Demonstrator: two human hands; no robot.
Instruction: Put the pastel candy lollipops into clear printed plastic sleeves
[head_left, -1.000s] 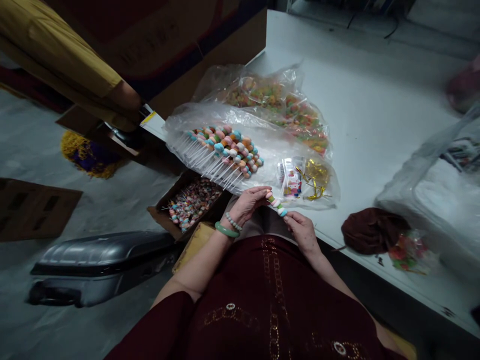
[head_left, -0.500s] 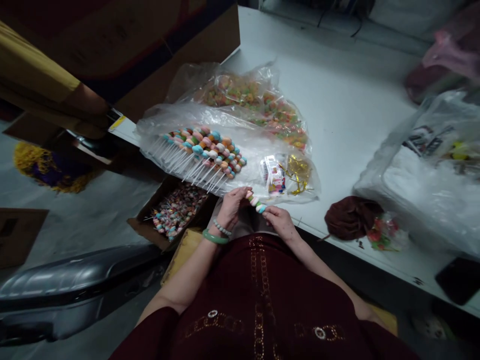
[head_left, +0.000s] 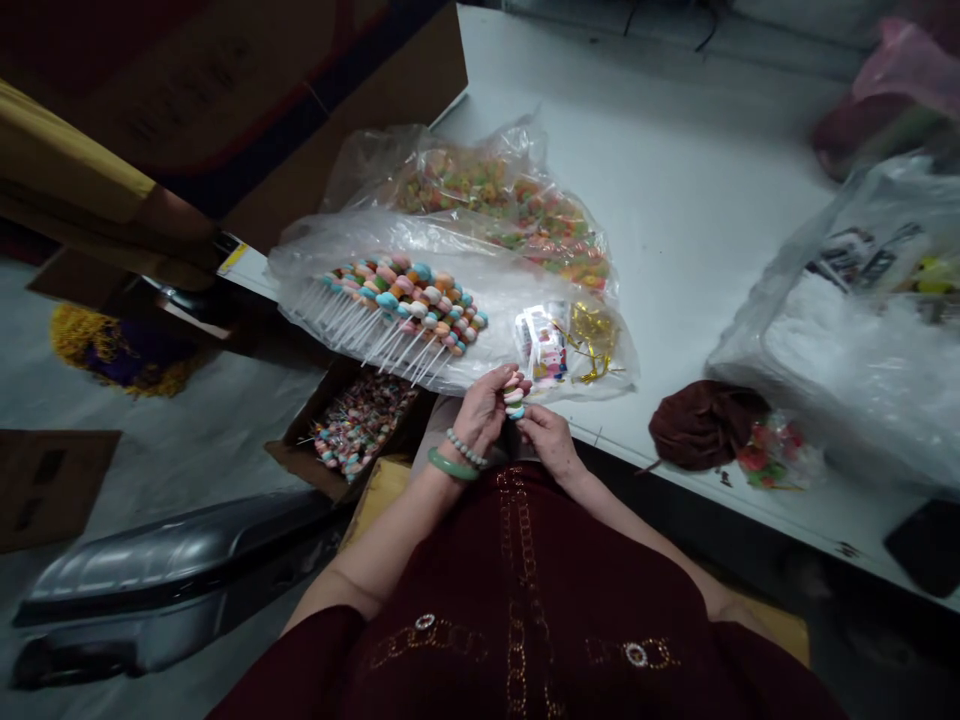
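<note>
Between my hands, at the table's front edge, is a candy skewer (head_left: 514,396) with pink, white, green and blue pieces. My left hand (head_left: 487,402), wearing a bead bracelet and a green bangle, is closed around its upper part. The fingers of my right hand (head_left: 549,436) pinch its lower end, by the blue piece; any stick there is hidden. Just beyond lies a pile of similar candy skewers (head_left: 420,300), white sticks facing me, on a clear plastic bag (head_left: 480,372). Printed wrappers (head_left: 546,345) and gold twist ties (head_left: 594,340) lie to their right.
Bagged gummy candies (head_left: 517,205) lie behind the pile. A carton of wrapped skewers (head_left: 360,425) stands below left, near a grey suitcase (head_left: 172,560). A large cardboard box (head_left: 360,150) sits at back left. To the right are a brown cloth bundle (head_left: 701,425) and a plastic-lined bin (head_left: 795,330).
The skewer has turned from slanting to nearly upright between my hands. My left hand has shifted right and wraps further over it; my right hand has moved slightly left.
</note>
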